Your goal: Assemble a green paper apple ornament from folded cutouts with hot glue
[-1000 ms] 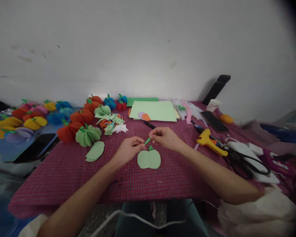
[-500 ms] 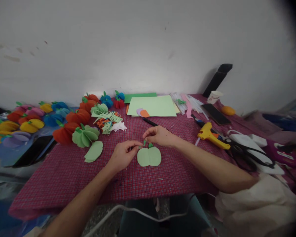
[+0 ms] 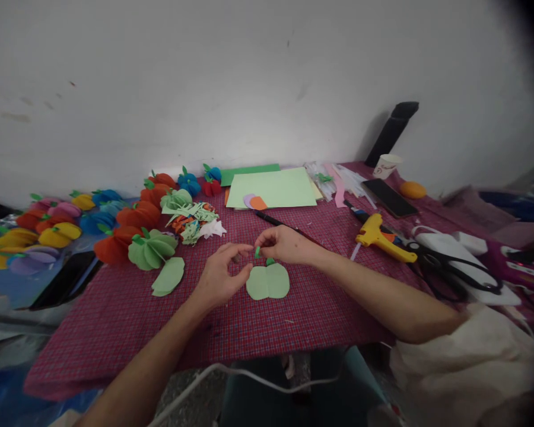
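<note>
My right hand (image 3: 282, 244) pinches a small curled green paper strip (image 3: 257, 252) between thumb and fingertips. Close by on the left is my left hand (image 3: 222, 271), its thumb and index finger parted around empty space. Below both hands a light green paper pumpkin shape (image 3: 267, 282) lies flat on the cloth, creased down its middle. At its top edge sits a small dark green paper piece (image 3: 270, 261). To the left of my left hand are folded light green paper cutouts (image 3: 168, 276) and a finished light green paper pumpkin (image 3: 152, 249).
On the checked tablecloth (image 3: 231, 329) stand more paper pumpkins (image 3: 139, 216) at left. Paper scraps (image 3: 193, 222), green sheets (image 3: 273, 188) and a black pen (image 3: 271, 219) lie behind my hands. A yellow glue gun (image 3: 385, 240), scissors (image 3: 454, 261) and a phone (image 3: 390, 197) are at right.
My left hand's thumb and index finger have parted and come away from the green strip. My right hand now holds the strip alone, curled up at its fingertips.
</note>
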### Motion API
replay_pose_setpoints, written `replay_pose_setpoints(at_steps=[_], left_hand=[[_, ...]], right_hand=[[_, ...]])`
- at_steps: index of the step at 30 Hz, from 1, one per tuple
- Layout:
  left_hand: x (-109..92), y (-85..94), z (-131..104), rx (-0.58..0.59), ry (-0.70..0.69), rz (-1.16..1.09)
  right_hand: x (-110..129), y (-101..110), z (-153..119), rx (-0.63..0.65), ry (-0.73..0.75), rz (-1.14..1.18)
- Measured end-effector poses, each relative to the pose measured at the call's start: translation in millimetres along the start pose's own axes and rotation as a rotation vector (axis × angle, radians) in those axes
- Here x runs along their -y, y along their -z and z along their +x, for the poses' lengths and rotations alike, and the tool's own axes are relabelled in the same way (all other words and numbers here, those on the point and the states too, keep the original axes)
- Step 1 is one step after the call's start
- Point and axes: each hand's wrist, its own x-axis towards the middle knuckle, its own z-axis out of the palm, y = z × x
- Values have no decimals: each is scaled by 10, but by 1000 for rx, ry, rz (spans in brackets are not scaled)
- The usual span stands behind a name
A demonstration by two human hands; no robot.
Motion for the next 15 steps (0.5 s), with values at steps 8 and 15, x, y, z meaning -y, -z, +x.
replay_pose_setpoints(at_steps=[8, 15], left_hand=[[1, -58, -9, -47, -81, -32], [25, -75, -105, -25, -129, 70]], right_hand=[[45, -22, -28, 30, 39, -114], [-41, -28, 40, 38, 63, -154]])
